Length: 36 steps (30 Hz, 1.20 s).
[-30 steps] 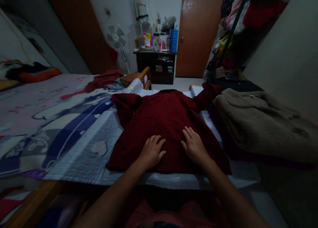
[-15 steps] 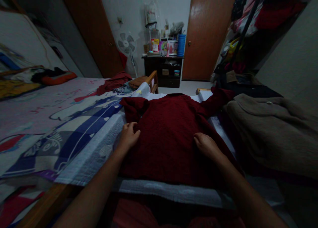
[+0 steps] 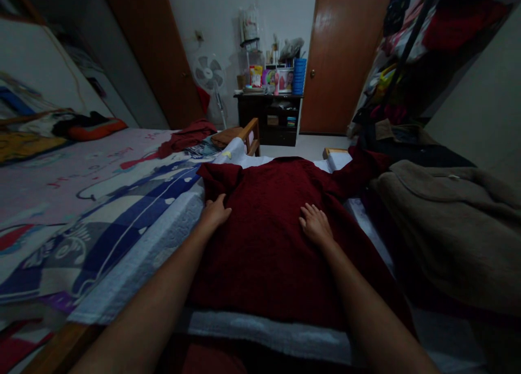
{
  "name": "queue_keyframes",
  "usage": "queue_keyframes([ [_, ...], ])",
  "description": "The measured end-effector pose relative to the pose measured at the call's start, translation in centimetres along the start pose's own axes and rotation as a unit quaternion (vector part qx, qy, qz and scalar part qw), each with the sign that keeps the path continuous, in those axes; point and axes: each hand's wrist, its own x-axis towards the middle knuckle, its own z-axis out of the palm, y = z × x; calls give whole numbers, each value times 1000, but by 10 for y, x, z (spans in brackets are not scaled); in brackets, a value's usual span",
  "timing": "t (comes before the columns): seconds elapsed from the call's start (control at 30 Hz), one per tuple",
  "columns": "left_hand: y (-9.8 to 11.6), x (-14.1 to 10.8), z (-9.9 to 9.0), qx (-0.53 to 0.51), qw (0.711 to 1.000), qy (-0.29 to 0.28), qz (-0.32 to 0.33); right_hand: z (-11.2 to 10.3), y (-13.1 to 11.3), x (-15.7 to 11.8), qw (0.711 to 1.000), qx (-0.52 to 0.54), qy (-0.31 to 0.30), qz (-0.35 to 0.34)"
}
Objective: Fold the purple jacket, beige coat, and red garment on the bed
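Observation:
A dark red short-sleeved shirt [image 3: 268,238] lies spread over a pale quilted cloth [image 3: 260,325], its sleeves reaching out to both sides at the far end. My left hand [image 3: 215,212] rests at the shirt's left edge, just below the sleeve, with thumb and fingers apart; some of its fingers are hard to see in the dim light. Flat on the middle right of the shirt lies my right hand [image 3: 316,223], fingers stretched out and nothing held.
To the right are a folded grey-brown coat [image 3: 451,222] and a dark jacket [image 3: 415,146]. A patterned blue blanket [image 3: 134,211] covers the bed at left. Beyond stand a wooden rail [image 3: 250,135], a fan [image 3: 209,73] and a dark cabinet [image 3: 264,119].
My right hand has moved left, inward across the shirt, and its fingers have gone from curled to stretched out. My left hand has shifted only slightly, staying at the left edge.

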Motion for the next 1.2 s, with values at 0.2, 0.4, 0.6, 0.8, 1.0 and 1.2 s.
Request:
queue_keyframes([
  [0.2, 7, 5, -10, 58, 995, -43, 75, 3, -1, 0, 1000, -17, 19, 3],
  [0.4, 12, -9, -28, 130, 985, 68, 88, 4, -1, 0, 1000, -14, 27, 1],
  [0.6, 47, -30, 0, 103, 946, 175, 253, 4, -1, 1, 1000, -6, 19, 6],
  [0.8, 100, -49, 58, 26, 929, 10, 368, 5, -1, 1, 1000, -3, 17, 7],
  [1.0, 98, -53, 78, 25, 941, -41, 336, 5, 1, 1, 1000, 3, 22, 5],
  [1.2, 122, -49, 65, 29, 959, -43, 279, 7, 0, 3, 1000, 3, 15, 11],
])
